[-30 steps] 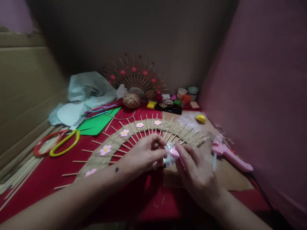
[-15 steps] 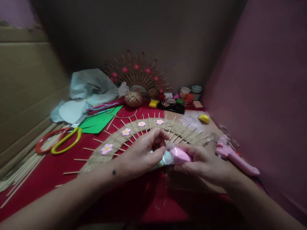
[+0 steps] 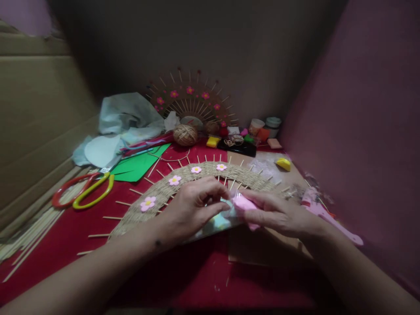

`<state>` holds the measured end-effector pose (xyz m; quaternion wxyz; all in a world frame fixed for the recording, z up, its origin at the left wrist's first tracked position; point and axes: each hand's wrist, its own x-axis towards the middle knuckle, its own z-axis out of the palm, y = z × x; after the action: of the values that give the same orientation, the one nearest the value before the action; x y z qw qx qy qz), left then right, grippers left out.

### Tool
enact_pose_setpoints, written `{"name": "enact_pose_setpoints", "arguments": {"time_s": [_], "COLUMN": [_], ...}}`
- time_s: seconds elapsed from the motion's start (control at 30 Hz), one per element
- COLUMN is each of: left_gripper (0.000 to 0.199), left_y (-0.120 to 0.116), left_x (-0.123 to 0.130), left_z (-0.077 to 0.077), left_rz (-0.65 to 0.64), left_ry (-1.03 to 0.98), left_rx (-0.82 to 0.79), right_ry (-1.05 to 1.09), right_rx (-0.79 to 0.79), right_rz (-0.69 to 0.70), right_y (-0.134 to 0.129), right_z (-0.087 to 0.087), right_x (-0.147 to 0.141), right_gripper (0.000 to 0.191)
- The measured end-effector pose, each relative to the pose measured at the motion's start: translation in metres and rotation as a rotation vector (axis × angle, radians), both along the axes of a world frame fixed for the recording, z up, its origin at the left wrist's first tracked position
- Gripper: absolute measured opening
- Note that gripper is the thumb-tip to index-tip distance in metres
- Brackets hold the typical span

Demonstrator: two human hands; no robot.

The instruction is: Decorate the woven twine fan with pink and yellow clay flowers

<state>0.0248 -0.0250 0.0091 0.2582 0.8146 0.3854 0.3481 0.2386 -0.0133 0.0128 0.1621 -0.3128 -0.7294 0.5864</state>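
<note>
Between my hands is a clear plastic wrapper [image 3: 220, 220] with pale green and yellow patches showing in it, and a soft pink lump [image 3: 245, 205] at its right end. My right hand [image 3: 278, 212] is closed on the pink lump, thumb and fingers pressing it. My left hand [image 3: 200, 201] is pinched at the wrapper's upper edge; its fingertips partly hide the plastic. Just beyond lies a woven half-ring of twine [image 3: 164, 183] on thin sticks, with several pink flowers [image 3: 175, 180] with yellow centres on its left and top parts. My hands cover some of its inner sticks.
Large scissors [image 3: 93, 190] and a bundle of sticks [image 3: 36, 229] lie left, near a green sheet [image 3: 141, 164]. A twine ball [image 3: 185, 134] sits behind, before a finished flowered fan [image 3: 190, 96]. On the right are a yellow lump [image 3: 283, 164] and a pink glue gun [image 3: 328, 216].
The pink lump has tilted downward in my right hand. More of the wrapper shows below my left hand. The whole view has shifted slightly.
</note>
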Motion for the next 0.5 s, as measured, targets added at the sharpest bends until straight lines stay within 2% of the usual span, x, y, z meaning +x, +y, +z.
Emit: {"name": "enact_pose_setpoints", "arguments": {"time_s": [0.1,0.23,0.37,0.5], "left_gripper": [0.013,0.016,0.017,0.017], "left_y": [0.000,-0.001,-0.005,-0.007], "left_x": [0.000,0.001,0.004,0.006], "left_z": [-0.005,-0.012,-0.015,-0.016], "left_rz": [0.011,-0.015,-0.047,-0.083], "left_ry": [0.022,0.033,0.028,0.055], "left_rx": [0.188,0.310,0.292,0.260], "right_ry": [-0.030,-0.009,0.037,-0.012], "right_rx": [0.065,-0.001,-0.046,-0.028], "right_rz": [-0.053,-0.110,-0.108,-0.115], "right_y": [-0.002,-0.005,-0.007,-0.008], "right_z": [-0.005,-0.014,-0.020,-0.022], "right_x": [0.000,0.001,0.003,0.006], "right_gripper": [0.033,0.034,0.041,0.041]}}
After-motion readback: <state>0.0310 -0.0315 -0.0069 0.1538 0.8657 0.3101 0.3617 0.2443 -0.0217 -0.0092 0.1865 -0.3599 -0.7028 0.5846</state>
